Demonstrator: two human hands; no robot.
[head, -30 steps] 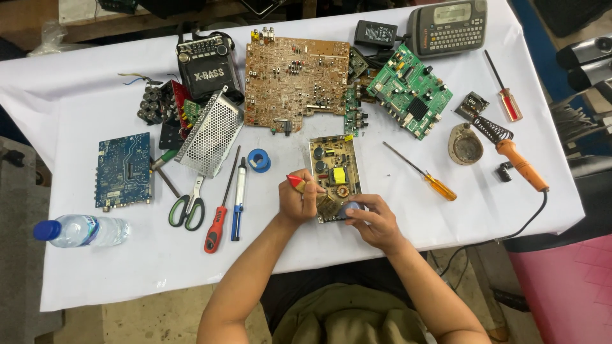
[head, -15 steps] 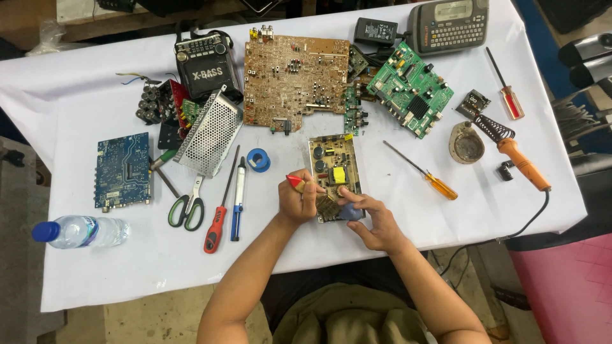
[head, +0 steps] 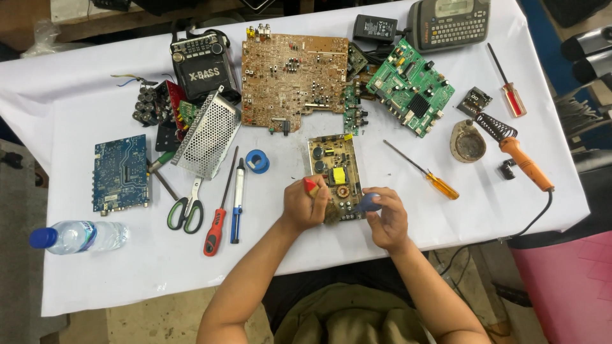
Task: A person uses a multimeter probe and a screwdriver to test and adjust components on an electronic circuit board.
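On the bench (head: pixel 95 274), a small tan circuit board (head: pixel 335 175) with yellow and black parts.
Left hand (head: pixel 305 205) grips a red-tipped tool (head: pixel 310 186); right hand (head: pixel 386 216) pinches a blue piece (head: pixel 368 203).

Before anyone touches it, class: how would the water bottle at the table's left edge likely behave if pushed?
The water bottle lies on its side, so it would probably roll. It looks like thin clear plastic, likely light and easily dented. It sits near the tablecloth edge, so a push might send it off.
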